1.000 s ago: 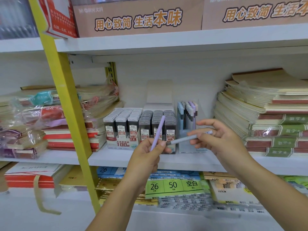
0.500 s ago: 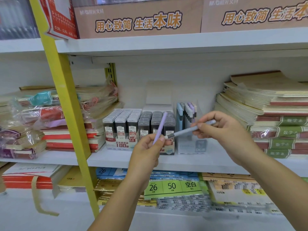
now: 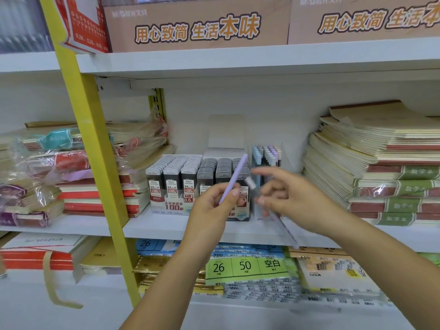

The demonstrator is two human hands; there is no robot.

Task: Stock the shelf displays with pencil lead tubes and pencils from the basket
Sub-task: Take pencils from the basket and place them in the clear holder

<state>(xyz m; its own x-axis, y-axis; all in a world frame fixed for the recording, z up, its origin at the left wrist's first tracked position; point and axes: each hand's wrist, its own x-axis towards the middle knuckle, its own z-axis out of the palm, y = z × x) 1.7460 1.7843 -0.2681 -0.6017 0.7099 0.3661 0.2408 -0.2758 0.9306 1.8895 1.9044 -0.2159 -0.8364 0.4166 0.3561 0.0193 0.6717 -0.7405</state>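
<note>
My left hand (image 3: 214, 206) pinches a purple pencil (image 3: 234, 177) that points up and to the right, in front of the lead tube display (image 3: 181, 184). Beside it, my right hand (image 3: 295, 201) holds a pale blue pencil (image 3: 250, 182). That pencil is blurred; one end shows by my fingers and the rest slants down to the right under the hand. Behind both hands a clear pencil box (image 3: 266, 156) holds upright blue and purple pencils. The lead tubes stand in several rows. The basket is out of view.
Stacked notebooks (image 3: 381, 163) fill the shelf on the right, and wrapped notebook packs (image 3: 59, 167) lie on the left. A yellow shelf upright (image 3: 95, 163) slants down the left side. Paper packs (image 3: 245, 267) lie on the shelf below. Brown cartons (image 3: 197, 27) sit on the shelf above.
My right hand has swung the pale blue pencil round from lying nearly level to slanting down under the hand. My left hand has kept the purple pencil almost still.
</note>
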